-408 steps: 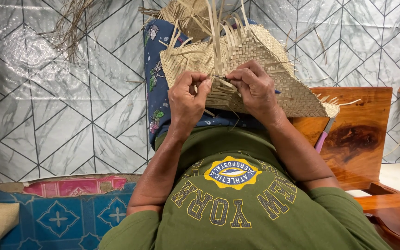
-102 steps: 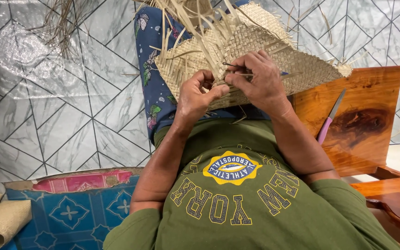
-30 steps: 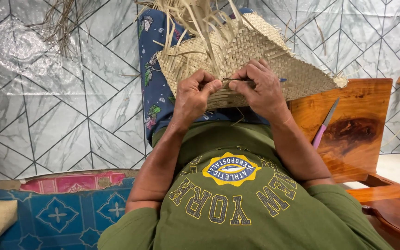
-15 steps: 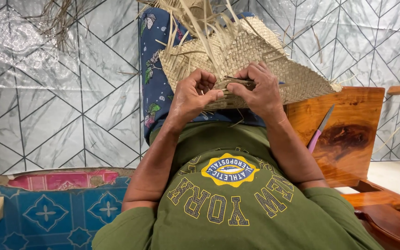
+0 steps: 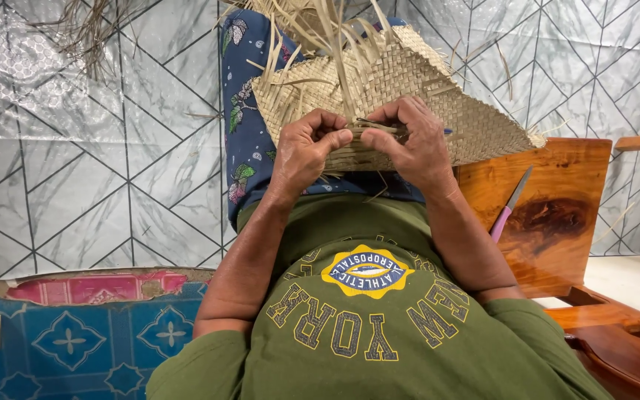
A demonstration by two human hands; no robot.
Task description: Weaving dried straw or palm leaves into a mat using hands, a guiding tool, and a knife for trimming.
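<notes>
A half-woven mat of tan straw strips (image 5: 409,81) lies on my lap over blue flowered cloth (image 5: 244,111), loose strip ends sticking up at its far side. My left hand (image 5: 307,148) pinches the mat's near edge with thumb and fingers. My right hand (image 5: 412,141) grips the same edge beside it, thumbs almost touching, with a thin strip held between the fingers. Both forearms reach up from my green printed shirt (image 5: 364,311).
A knife with a pink handle (image 5: 509,204) rests on the glossy wooden seat (image 5: 557,215) at my right. A blue patterned cushion (image 5: 68,341) with a pink cloth (image 5: 90,285) lies at lower left. The floor has grey marbled tiles (image 5: 75,170).
My hands stay on the mat's near edge, fingers working the strips closer together. The view has shifted slightly, and the woven roll at lower left has slid almost out of sight.
</notes>
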